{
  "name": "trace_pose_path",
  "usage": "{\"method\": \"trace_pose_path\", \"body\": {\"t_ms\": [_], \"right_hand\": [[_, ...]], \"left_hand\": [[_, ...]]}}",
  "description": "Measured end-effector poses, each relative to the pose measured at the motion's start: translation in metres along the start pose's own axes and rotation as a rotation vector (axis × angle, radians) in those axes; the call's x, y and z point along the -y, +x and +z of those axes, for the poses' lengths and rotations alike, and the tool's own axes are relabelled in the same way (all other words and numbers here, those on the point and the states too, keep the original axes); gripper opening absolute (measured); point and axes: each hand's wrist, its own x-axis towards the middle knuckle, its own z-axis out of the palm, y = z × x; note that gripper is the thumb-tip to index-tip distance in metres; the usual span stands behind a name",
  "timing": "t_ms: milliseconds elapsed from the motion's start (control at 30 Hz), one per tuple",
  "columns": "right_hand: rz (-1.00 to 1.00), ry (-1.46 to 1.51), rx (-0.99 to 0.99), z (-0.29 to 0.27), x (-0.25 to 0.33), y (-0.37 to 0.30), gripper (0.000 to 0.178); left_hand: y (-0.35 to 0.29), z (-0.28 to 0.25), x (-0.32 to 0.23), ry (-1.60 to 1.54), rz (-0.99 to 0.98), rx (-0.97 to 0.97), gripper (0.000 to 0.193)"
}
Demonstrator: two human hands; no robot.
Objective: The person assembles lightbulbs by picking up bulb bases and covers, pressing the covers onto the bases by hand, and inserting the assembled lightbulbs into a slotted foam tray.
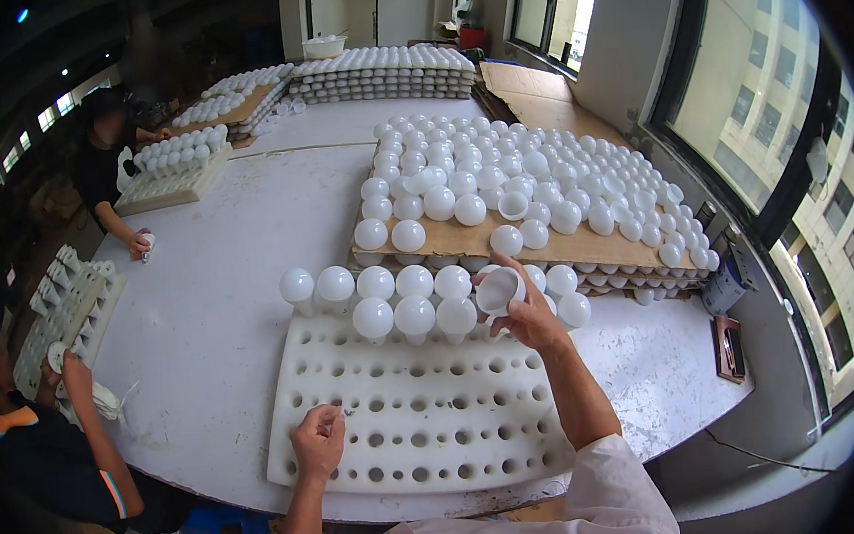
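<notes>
Head view is showing the person's right hand (532, 320), just right of the frame's centre, grasping a white dome cover (498, 290) with its open mouth turned toward the camera. Thumb and fingers are wrapping around the outside wall, probably because such a grip is leaving the mouth unobstructed. The left hand (319, 441), lower and left of centre, is curling its fingers above the near left part of a white foam tray (397, 391); whether it is pinching something small, one cannot tell, since the fingers are hiding the palm

The tray is lying on the white bench (209, 294) in the lower centre, its rows of larger and smaller holes facing up. Along its far edge, white bulbs (415, 315) are standing in two rows, round ends up; the holes are presumably holding their narrower lower ends so that they are not rolling

Right of the upper centre, many white domes (439, 203) are sitting on a brown cardboard sheet (455, 237), mostly round side up, which is likely keeping them steady. Further layers are lying beneath that sheet, which is seemingly serving as a flat floor between them. At the left edge, a co-worker (35, 448) is handling a small white piece (57, 356)
</notes>
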Motion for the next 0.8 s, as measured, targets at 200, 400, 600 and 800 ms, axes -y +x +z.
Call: {"method": "trace_pose_path", "body": {"t_ms": [200, 400, 600, 800], "right_hand": [[0.267, -0.315, 0.292, 0.042, -0.051, -0.051, 0.077], [0.272, -0.452, 0.446, 0.063, -0.078, -0.059, 0.076], [0.345, -0.280, 0.284, 0.053, -0.077, -0.064, 0.073], [0.321, -0.303, 0.265, 0.050, -0.090, -0.054, 0.071]], "left_hand": [[-0.003, 0.011, 0.002, -0.017, 0.035, -0.009, 0.016], [-0.011, 0.001, 0.001, 0.015, 0.004, -0.048, 0.016], [-0.008, 0.007, -0.008, -0.006, -0.048, -0.041, 0.017], [0.006, -0.032, -0.006, 0.062, 0.141, -0.430, 0.023]]}}
